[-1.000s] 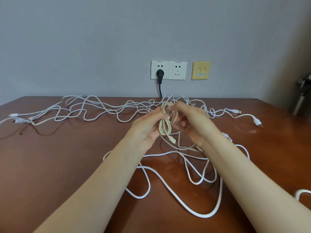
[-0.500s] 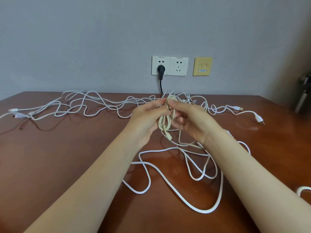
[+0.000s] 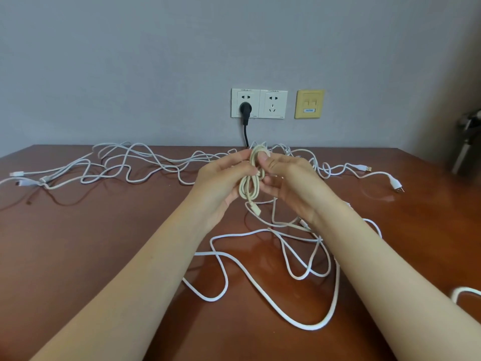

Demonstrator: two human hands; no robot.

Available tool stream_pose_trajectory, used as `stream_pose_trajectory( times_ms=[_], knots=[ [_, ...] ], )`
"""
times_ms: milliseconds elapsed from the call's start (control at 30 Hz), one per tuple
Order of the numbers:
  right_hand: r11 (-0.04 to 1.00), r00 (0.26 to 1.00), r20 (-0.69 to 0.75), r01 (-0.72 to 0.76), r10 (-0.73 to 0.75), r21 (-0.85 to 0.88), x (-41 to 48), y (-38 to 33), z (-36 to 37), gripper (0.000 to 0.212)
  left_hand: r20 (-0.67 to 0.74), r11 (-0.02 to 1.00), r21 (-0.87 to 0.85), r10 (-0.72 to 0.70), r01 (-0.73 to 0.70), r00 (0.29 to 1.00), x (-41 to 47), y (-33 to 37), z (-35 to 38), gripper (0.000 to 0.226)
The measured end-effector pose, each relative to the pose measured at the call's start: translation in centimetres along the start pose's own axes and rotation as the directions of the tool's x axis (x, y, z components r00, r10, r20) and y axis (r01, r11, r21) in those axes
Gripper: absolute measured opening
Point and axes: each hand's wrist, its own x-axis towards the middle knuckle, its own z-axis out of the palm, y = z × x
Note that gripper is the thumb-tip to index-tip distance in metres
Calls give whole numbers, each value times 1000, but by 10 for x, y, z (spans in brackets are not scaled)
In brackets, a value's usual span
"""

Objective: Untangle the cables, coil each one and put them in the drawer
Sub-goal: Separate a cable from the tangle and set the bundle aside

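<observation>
Above the surface (image 3: 91, 243) centre, the left hand (image 3: 223, 178) pinches a cream coil (image 3: 249, 190) from 9 o'clock and the right hand (image 3: 289, 183) grips it from 3 o'clock. A loose white cable (image 3: 260, 282) lies at 6 o'clock. A grey tangle (image 3: 130, 162) spreads toward 10 o'clock.

A white cable loop (image 3: 466, 291) runs off the right edge; a blurred grey object (image 3: 466, 149) sits far right; the yellow wall plate (image 3: 309, 104) bears a label too small to read
</observation>
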Motion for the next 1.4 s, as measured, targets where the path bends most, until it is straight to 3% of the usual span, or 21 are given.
stream_pose_trajectory(
  times_ms=[233, 367, 467, 667, 867, 1067, 1233, 1300, 1400],
  knots=[
    [982, 970, -179, 146, -165, -117, 0, 7, 4, 13, 19, 1000, 0, 8, -8, 1000, 0, -4, 5, 29],
    [992, 989, -80, 127, -127, -10, 0, 5, 2, 9, 0, 999, -21, 29, -29, 1000, 1, -2, 3, 26],
    [995, 996, 3, 93, -93, 26, -1, 3, -1, 18, -19, 1000, -7, 21, -21, 1000, 2, -1, 0, 26],
    [989, 987, -74, 141, -143, -31, -1, 7, 2, 13, 6, 999, 22, 36, -36, 999, 1, 0, 2, 26],
    [971, 965, -134, 212, -226, -111, 1, 8, 2, 20, -80, 958, 280, 88, -63, 993, 3, -2, -2, 23],
    [972, 961, -151, 232, -233, -23, 0, 7, 3, 20, -100, 992, 104, 78, -67, 992, 5, 0, -5, 17],
    [984, 997, -29, 72, -77, -163, 3, 16, 7, 8, -98, 988, -137, 62, -75, 993, 10, 4, -12, 16],
    [991, 999, 33, 33, -29, -131, 2, 18, 9, 8, -99, 990, -118, 67, -79, 993, 10, 5, -14, 17],
    [992, 996, -46, 74, -79, -102, 3, 18, 10, 7, -132, 996, 54, 79, -73, 988, 10, 5, -18, 16]
  ],
)
